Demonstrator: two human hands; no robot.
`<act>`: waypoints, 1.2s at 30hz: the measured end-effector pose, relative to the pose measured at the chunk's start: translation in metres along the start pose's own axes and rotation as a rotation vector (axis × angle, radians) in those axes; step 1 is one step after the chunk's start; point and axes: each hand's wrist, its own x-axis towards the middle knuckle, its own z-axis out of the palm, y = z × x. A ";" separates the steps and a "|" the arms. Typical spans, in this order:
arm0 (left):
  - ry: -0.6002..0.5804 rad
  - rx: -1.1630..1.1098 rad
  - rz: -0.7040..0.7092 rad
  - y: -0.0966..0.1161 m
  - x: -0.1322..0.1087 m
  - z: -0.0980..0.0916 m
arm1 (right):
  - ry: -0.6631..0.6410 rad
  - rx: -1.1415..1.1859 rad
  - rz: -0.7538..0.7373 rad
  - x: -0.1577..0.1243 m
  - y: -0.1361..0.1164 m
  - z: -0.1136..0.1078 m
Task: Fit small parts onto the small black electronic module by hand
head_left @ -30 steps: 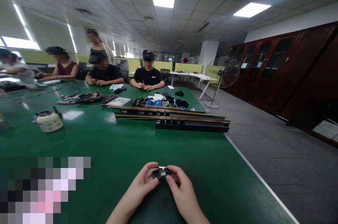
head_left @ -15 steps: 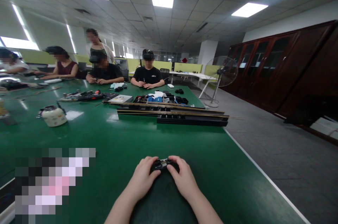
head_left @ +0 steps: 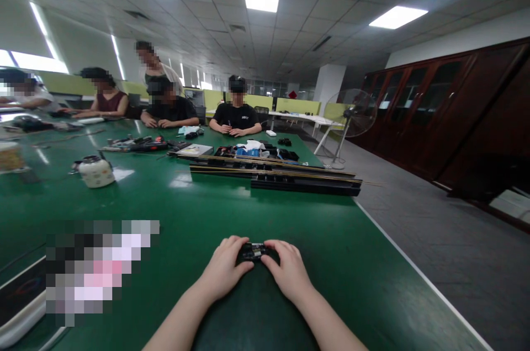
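A small black part [head_left: 255,251] with a metallic middle is held between both hands, low over the green table [head_left: 199,216]. My left hand [head_left: 226,265] grips its left end between thumb and fingers. On the right end, the thumb and fingers of my right hand [head_left: 287,267] are closed in the same way. The part's fine details are too small to make out.
Long black rails [head_left: 306,184] with thin rods lie across the table ahead. A cream pot [head_left: 96,172] stands at the left, a pixelated object [head_left: 99,271] nearer. Several people sit or stand beyond; a fan [head_left: 350,113] is at the right.
The view has shifted slightly, so the surroundings sit a little further right. The black part looks flatter and turned a little; both hands still hold it.
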 end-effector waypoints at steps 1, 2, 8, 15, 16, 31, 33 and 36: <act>0.004 0.006 0.005 -0.001 0.000 0.001 | 0.000 -0.004 -0.001 0.000 0.000 0.000; 0.008 0.011 0.010 -0.002 -0.001 0.002 | -0.001 -0.008 -0.004 0.000 -0.001 0.000; 0.035 0.044 0.047 -0.006 -0.002 0.003 | -0.018 -0.008 -0.024 0.002 -0.001 0.001; 0.014 0.015 0.040 -0.005 -0.001 0.002 | -0.036 0.050 -0.060 0.006 -0.002 0.000; 0.012 0.012 0.040 -0.005 0.000 0.001 | -0.039 0.054 -0.067 0.007 -0.002 0.000; 0.016 -0.029 0.026 -0.009 0.002 0.003 | -0.053 0.019 -0.078 0.009 -0.002 0.004; 0.014 -0.036 0.023 -0.009 0.002 0.003 | -0.042 0.050 -0.078 0.009 -0.002 0.003; 0.018 -0.055 0.016 -0.009 0.002 0.002 | 0.014 0.134 -0.048 0.009 0.000 0.004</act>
